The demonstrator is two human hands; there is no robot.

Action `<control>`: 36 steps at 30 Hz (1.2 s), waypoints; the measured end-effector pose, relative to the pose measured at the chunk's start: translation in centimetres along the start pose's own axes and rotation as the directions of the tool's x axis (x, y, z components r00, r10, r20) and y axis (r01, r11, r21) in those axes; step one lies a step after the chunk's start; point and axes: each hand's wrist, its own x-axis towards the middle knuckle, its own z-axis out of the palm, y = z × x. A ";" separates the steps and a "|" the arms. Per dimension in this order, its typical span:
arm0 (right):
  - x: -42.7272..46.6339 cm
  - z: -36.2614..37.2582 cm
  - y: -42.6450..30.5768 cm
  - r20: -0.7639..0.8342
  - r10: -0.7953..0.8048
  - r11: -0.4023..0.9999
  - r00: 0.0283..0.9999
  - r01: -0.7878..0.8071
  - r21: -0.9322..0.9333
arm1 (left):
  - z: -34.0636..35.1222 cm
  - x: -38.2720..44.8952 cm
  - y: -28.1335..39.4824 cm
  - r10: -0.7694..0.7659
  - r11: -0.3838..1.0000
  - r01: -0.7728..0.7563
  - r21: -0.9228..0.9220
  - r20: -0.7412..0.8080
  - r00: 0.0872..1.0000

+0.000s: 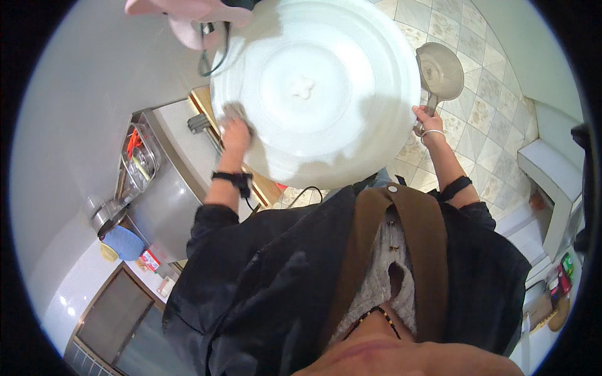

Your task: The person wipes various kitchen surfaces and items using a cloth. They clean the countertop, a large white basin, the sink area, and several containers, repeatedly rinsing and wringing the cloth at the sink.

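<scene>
A large round white lid [324, 134], apparently plastic, with a small raised shape at its middle, spans the space before me. At its left edge my left hand [236, 134] holds a bunched grey cloth [237, 112] against the surface; the hand is blurred. My right hand [429, 121] is closed around the handle of a grey translucent dipper [439, 68] at the lid's right rim. The fingertips there reach the rim, but whether they also grip it I cannot tell. The dipper's bowl lies just outside the lid, over the floor.
Left of me is a steel counter [167, 207] with a wire basket [153, 164] of utensils and a steel pot [106, 218]. A wooden-edged board [263, 188] runs beside the lid. A pink object [188, 23] overlaps its upper left. Patterned tiles [475, 113] cover the floor.
</scene>
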 end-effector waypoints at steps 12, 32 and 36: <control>-6.2 4.8 0.2 -0.116 -0.634 0.714 0.765 0.520 -0.469 | 4.6 -15.2 8.6 0.715 0.578 -0.725 -0.374 -0.197 0.671; -9.9 19.8 -0.2 0.707 -0.440 0.141 0.554 0.820 -0.555 | 3.8 -17.7 8.2 0.512 0.674 -0.491 -0.552 -0.130 0.849; -9.1 9.8 0.0 0.604 -0.481 0.354 0.636 0.771 -0.530 | 2.2 -16.7 15.6 0.664 0.524 -0.516 -0.678 -0.055 0.746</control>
